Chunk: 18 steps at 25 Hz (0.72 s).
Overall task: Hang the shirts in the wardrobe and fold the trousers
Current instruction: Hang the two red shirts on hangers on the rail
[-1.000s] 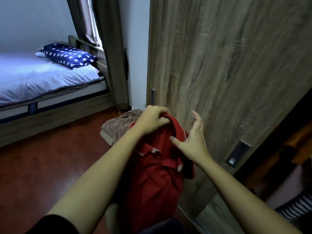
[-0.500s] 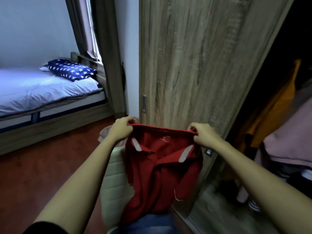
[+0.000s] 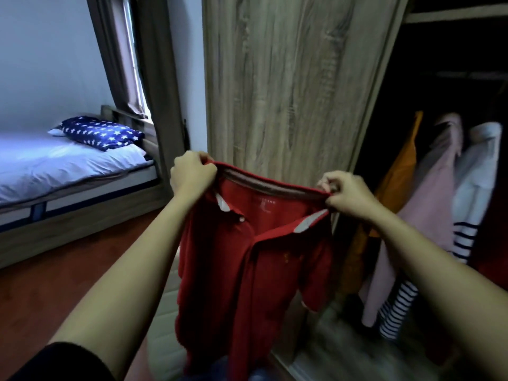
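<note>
A red polo shirt [image 3: 255, 265] with a white-edged collar hangs in front of me, stretched wide at the collar. My left hand [image 3: 191, 174] grips the collar's left end and my right hand [image 3: 345, 192] pinches its right end. The shirt is held up before the wooden wardrobe door [image 3: 288, 86]. To the right, the open wardrobe [image 3: 445, 64] shows an orange garment [image 3: 398, 171], a pink one [image 3: 431, 204] and a white one with dark stripes [image 3: 475, 188] hanging inside. No hanger shows in the shirt.
A bed [image 3: 55, 166] with a star-patterned blue pillow [image 3: 101, 132] stands at the left by a curtained window [image 3: 129, 64]. Red-brown floor [image 3: 68, 276] lies between it and me. A pale quilted object [image 3: 167, 312] sits low behind the shirt.
My right hand took hold of the collar and both hands spread the shirt wide and raised it. My view turned right, bringing the open wardrobe and its hanging clothes into sight.
</note>
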Motion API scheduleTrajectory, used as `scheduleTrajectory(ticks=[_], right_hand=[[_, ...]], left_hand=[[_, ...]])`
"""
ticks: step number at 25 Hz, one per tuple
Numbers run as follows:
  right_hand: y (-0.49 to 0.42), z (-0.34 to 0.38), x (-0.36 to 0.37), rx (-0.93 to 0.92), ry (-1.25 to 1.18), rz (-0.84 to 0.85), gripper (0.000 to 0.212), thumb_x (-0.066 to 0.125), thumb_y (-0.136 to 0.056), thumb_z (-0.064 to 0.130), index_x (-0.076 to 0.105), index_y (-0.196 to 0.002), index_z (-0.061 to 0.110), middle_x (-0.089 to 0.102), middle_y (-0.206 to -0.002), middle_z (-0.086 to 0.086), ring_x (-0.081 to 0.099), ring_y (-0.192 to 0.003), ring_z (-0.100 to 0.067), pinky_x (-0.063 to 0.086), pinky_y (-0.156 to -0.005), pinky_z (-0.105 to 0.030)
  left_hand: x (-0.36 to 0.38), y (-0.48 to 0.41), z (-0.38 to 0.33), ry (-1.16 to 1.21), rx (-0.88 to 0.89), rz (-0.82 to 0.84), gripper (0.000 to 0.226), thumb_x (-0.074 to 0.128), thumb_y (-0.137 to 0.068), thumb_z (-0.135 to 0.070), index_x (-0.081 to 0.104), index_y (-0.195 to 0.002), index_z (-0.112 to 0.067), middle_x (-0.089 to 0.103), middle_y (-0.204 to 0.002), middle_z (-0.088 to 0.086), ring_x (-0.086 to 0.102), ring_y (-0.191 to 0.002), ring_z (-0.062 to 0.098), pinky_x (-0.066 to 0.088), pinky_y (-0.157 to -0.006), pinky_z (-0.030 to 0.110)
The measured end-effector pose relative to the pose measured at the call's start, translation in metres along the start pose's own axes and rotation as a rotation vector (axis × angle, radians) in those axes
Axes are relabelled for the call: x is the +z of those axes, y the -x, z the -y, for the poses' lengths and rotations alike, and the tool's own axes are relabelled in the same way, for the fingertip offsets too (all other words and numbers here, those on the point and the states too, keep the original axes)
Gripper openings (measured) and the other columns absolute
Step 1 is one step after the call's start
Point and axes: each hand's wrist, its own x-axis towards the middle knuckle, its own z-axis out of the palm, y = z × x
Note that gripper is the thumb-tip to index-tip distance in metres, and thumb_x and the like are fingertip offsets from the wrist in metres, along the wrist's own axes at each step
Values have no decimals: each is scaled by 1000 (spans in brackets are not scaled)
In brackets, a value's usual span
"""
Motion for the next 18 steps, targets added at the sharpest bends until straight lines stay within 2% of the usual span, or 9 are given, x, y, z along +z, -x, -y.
scheduleTrajectory(ticks=[1,2,4,6,8,9,12,16,18], right_hand=[[-2,5,-14,-15,-83,-127,29,52,-62,-17,59,-58,12,66,-84,-11,58,-68,4,39,-65,-8],[-4,9,-28,-43,-116,-248,34,50,-60,-19,62,-55,13,66,-85,-8,57,-70,6,38,-67,-2],[-5,6,-49,-125,2,-385,38,51,-56,-17,71,-60,15,66,-90,-3,61,-81,-6,44,-77,-10],[4,-3,-58,-186,306,-349,42,55,-60,-12,76,-83,15,68,-101,-6,64,-95,-23,51,-83,-29],[18,-12,-58,-123,515,-214,44,57,-66,-5,72,-102,15,66,-111,-9,62,-105,-29,50,-83,-35],[27,-15,-55,-80,582,-136,46,58,-68,-1,68,-109,15,63,-115,-8,60,-108,-29,49,-84,-35],[54,-27,-62,7,621,25,51,58,-68,2,63,-117,16,61,-119,-7,57,-114,-27,47,-88,-34],[74,-38,-112,139,481,-171,46,49,-70,-5,69,-107,15,65,-116,-5,57,-113,-26,46,-91,-33],[83,-37,-134,178,522,-154,47,53,-70,-4,67,-112,12,61,-118,-7,55,-114,-27,44,-92,-32]], left_hand=[[-5,-1,-9,59,6,-58,38,46,-59,-26,71,-87,-25,70,-91,10,63,-91,33,46,-75,31],[-8,-3,-18,119,27,-85,35,47,-60,-25,71,-86,-26,71,-90,7,63,-91,30,47,-77,32],[-13,-3,-35,190,88,1,29,49,-60,-23,70,-81,-27,71,-79,0,65,-85,22,52,-78,30],[-11,1,-50,272,87,137,26,52,-65,-6,69,-74,-23,64,-54,-10,63,-63,5,51,-61,18],[-3,6,-65,365,31,198,36,46,-66,10,67,-70,-18,55,-37,-11,49,-37,-2,37,-38,10],[4,9,-71,386,11,195,38,44,-65,10,68,-66,-19,55,-38,-10,47,-36,0,35,-36,9],[28,21,-91,449,6,213,36,42,-59,2,70,-59,-20,61,-52,-1,54,-49,12,48,-53,18],[56,23,-112,526,57,284,33,42,-52,-6,70,-56,-22,63,-55,-1,59,-61,19,51,-70,28],[71,24,-128,538,84,325,29,45,-51,-12,71,-57,-23,65,-57,2,65,-69,23,54,-75,33]])
